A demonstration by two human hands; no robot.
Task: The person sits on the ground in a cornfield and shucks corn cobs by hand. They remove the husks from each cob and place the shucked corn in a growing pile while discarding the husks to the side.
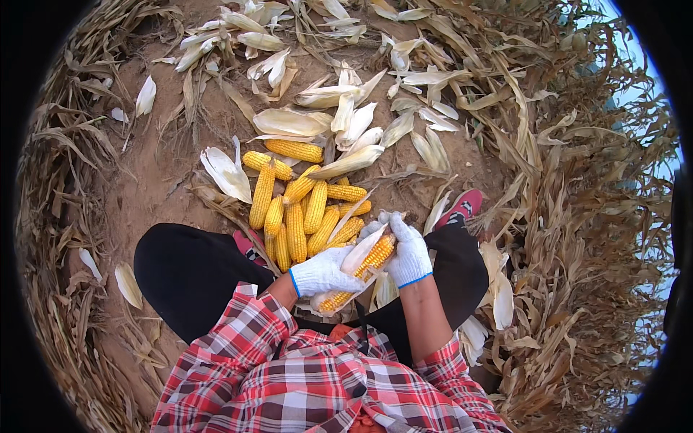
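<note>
I see both hands in white knit gloves with blue cuffs, working one corn ear [359, 268] at lap level, between the knees. My left hand [323, 273] is closed around the lower end of the ear, fingers wrapped over the pale husk [359, 254] there. My right hand [408, 252] is closed on the upper end, fingers curled over the tip and the husk edge. The ear runs diagonally, tip up-right, base down-left. Yellow kernels are exposed along the middle; the husk is peeled partly open on the left side and still attached.

Just beyond the hands, a pile of husked yellow ears [303, 206] lies on the bare dirt [159, 180], most of them lying lengthwise and touching each other. Farther out, loose pale husks [339, 108] are scattered across the ground. Dry brown corn stalks and leaves [577, 216] ring the whole patch.

Black trousers [188, 270] on both legs, red-pink shoe [462, 208] visible at right, near the right hand. Red plaid shirt sleeves [238, 339] pushed up, forearms bare.
</note>
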